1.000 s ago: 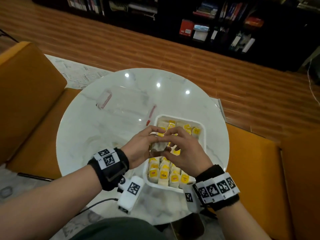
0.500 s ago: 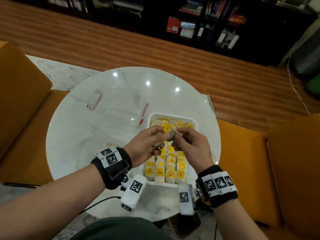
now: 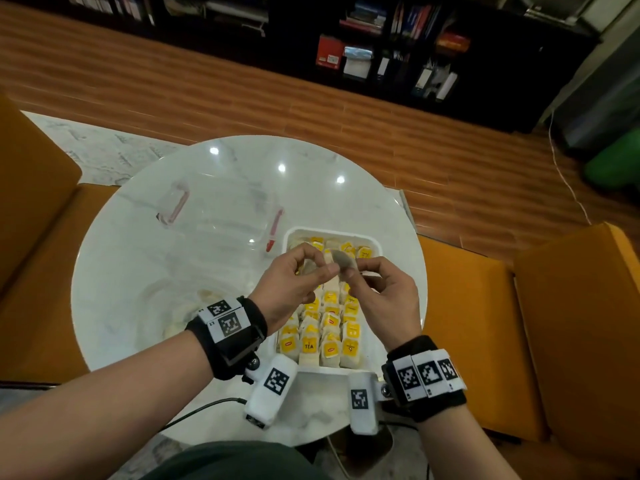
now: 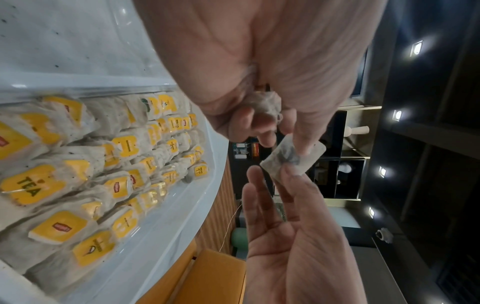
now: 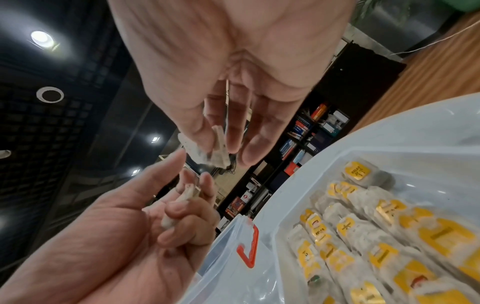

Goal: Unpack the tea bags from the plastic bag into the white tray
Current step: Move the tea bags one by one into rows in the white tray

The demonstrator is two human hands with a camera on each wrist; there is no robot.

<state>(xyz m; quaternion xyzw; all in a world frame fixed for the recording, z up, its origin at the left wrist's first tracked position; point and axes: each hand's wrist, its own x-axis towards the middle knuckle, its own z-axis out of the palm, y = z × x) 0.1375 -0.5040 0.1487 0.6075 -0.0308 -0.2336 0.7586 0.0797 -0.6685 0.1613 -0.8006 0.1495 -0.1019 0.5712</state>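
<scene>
Above the far half of the white tray [image 3: 332, 232], my left hand [image 3: 323, 270] and right hand [image 3: 355, 271] meet at one flat grey tea bag [image 3: 341, 262]. The right hand [image 5: 221, 142] pinches this tea bag [image 5: 205, 152] between thumb and fingers, and the left forefinger touches its edge. A second, crumpled tea bag [image 4: 265, 105] sits inside the curled fingers of my left hand [image 4: 272, 127]. Rows of tea bags with yellow tags [image 3: 329, 334] fill the tray. The clear plastic bag [image 3: 214, 220] with a red zip lies flat on the table, left of the tray.
The round white marble table [image 3: 138, 289] carries the tray and the bag. Orange seats stand to the left [image 3: 31, 202] and right [image 3: 485, 323]. A dark bookshelf [image 3: 381, 57] lines the far wall beyond a wooden floor.
Both hands rose from low over the tray's middle toward its far half. The fingers, closed together over a bag before, now hold a flat tea bag out between the fingertips.
</scene>
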